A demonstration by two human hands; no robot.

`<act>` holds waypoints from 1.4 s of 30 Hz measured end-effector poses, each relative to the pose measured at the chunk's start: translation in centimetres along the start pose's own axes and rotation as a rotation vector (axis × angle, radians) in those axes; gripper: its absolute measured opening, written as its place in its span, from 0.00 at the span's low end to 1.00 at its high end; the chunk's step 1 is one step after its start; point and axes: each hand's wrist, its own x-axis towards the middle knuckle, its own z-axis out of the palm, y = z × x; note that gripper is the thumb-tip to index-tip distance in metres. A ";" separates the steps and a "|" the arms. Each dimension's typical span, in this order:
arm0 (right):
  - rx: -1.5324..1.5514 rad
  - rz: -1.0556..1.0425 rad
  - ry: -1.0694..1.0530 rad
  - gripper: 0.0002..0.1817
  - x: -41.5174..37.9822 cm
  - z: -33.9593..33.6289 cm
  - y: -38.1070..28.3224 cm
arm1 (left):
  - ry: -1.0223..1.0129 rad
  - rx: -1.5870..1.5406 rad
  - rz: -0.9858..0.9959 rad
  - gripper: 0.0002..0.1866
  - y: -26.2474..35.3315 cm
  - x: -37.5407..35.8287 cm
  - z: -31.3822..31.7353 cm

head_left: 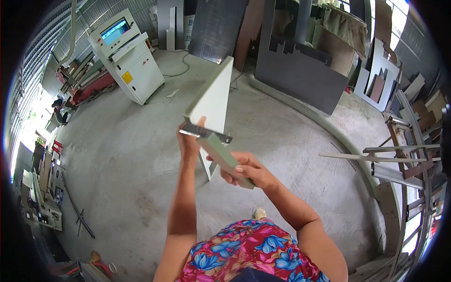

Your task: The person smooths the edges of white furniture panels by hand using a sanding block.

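Note:
In front of me a white panel (213, 101) with a grey-green edge stands tilted on end, its lower corner close over the floor. My left hand (189, 143) is wrapped round the near edge of this panel, fingers partly hidden behind it. Across the panel's near end lies a flat, dark metal strip (206, 133) with a shiny edge, right at the left fingertips. My right hand (246, 169) is closed round a grey-green bar (223, 157), thumb on its upper face. The far end of that bar meets the metal strip in this view.
A white machine cabinet (134, 66) with a lit screen stands at back left. A large dark sheet with cut-outs (300, 77) leans at back right. A ribbed hose (310, 113) curves across the floor. Metal racking (413, 155) with protruding bars lines the right side.

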 end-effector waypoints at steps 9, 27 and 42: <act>-0.063 -0.320 0.574 0.29 8.3 -9.6 -1.0 | 0.021 0.083 -0.123 0.14 0.6 0.1 -8.6; -0.189 -0.209 0.275 0.30 13.8 1.7 2.4 | -0.092 -0.337 -0.249 0.46 5.4 -7.7 -26.5; -0.123 -0.365 0.057 0.24 13.2 16.5 11.7 | -0.098 1.023 -0.318 0.17 11.9 -7.1 -26.7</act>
